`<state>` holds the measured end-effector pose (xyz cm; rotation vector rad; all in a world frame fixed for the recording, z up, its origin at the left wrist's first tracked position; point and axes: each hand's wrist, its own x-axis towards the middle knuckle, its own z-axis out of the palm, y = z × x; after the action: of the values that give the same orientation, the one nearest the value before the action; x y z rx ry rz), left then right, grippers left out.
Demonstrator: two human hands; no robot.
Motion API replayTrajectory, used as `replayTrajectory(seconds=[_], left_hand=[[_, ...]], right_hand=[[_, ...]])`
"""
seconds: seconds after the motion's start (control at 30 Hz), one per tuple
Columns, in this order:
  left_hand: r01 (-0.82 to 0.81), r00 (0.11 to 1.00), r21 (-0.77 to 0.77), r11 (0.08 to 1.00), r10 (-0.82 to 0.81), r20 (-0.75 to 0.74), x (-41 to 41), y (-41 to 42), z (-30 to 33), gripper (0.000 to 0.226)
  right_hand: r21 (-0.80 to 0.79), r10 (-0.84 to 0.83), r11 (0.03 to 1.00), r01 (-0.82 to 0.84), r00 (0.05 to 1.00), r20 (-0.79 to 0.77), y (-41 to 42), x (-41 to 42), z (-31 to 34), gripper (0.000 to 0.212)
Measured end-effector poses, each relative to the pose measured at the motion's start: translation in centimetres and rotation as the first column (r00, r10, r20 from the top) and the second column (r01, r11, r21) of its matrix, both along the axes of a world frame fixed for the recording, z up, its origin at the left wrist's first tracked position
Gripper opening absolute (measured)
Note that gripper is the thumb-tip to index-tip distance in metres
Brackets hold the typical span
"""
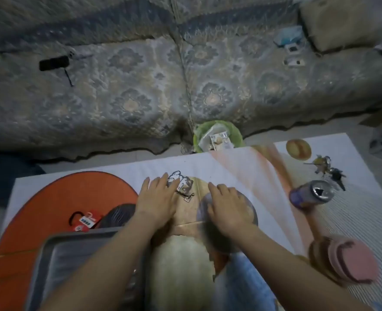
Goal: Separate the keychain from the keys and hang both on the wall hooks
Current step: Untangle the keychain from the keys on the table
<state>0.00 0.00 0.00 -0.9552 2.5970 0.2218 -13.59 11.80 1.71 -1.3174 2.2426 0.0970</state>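
A flat keychain charm with a metal ring and clip (184, 186) lies on the table near its far edge. My left hand (157, 199) rests palm down beside it, fingertips touching the charm's left side. My right hand (227, 206) lies flat on the table just right of it, fingers spread, holding nothing. A bunch of keys (328, 170) sits apart at the table's right side. No wall hooks are in view.
An opened drink can (312, 194) lies near the keys. A pink round object (345, 259) sits at the right front. A grey tray (73, 261) and a red tag with black loop (84, 219) are at left. A green bin (217, 138) and patterned sofa (140, 90) lie beyond the table.
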Motion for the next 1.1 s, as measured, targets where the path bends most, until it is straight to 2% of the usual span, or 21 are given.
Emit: replayTrajectory(seconds=[0.23, 0.33, 0.43, 0.5, 0.63, 0.77, 0.87, 0.93, 1.03, 1.1], left_hand=[[0.211, 0.977, 0.005, 0.978, -0.211, 0.018, -3.1, -1.9, -8.8, 0.053], [0.223, 0.975, 0.007, 0.975, -0.223, 0.007, -3.9, -2.7, -10.3, 0.047], [0.247, 0.967, -0.023, 0.969, -0.247, -0.061, -4.8, -3.4, -10.5, 0.029], [0.24, 0.963, -0.044, 0.97, -0.244, -0.119, -4.7, -4.0, -10.1, 0.025], [0.13, 0.966, 0.203, 0.97, -0.078, -0.246, -2.7, -4.4, -9.4, 0.034], [-0.137, 0.905, 0.402, 0.905, 0.28, -0.321, -1.4, -3.4, -9.3, 0.02], [-0.304, 0.813, 0.545, 0.781, 0.511, -0.28, -0.9, -2.5, -9.6, 0.045], [-0.341, 0.763, 0.651, 0.678, 0.604, -0.229, -0.7, -2.1, -10.2, 0.059], [-0.357, 0.722, 0.701, 0.618, 0.659, -0.212, -0.5, -1.6, -10.7, 0.041], [-0.368, 0.702, 0.691, 0.622, 0.673, -0.233, -0.3, -1.2, -11.1, 0.032]], right_hand=[[0.053, 0.004, 0.999, -0.002, 0.999, -0.038, -1.3, -2.2, -8.2, 0.051], [0.05, 0.013, 0.999, -0.01, 0.998, -0.063, -1.5, -2.2, -9.9, 0.051], [0.037, 0.02, 0.999, -0.018, 0.997, -0.076, -1.4, -2.0, -11.0, 0.052], [0.031, 0.014, 0.999, -0.012, 0.997, -0.075, -1.3, -2.0, -11.3, 0.052], [0.047, -0.015, 0.999, 0.018, 0.998, -0.066, -0.9, -1.4, -11.2, 0.053], [0.055, -0.045, 0.997, 0.048, 0.997, -0.068, -0.2, -1.1, -10.8, 0.052], [0.053, -0.075, 0.995, 0.079, 0.995, -0.073, 0.5, -0.9, -10.6, 0.049], [0.044, -0.093, 0.994, 0.097, 0.993, -0.072, 1.0, -0.9, -10.6, 0.046], [0.031, -0.107, 0.994, 0.109, 0.991, -0.076, 1.8, -0.8, -10.8, 0.045], [0.029, -0.116, 0.993, 0.118, 0.99, -0.077, 2.4, -0.8, -10.9, 0.046]])
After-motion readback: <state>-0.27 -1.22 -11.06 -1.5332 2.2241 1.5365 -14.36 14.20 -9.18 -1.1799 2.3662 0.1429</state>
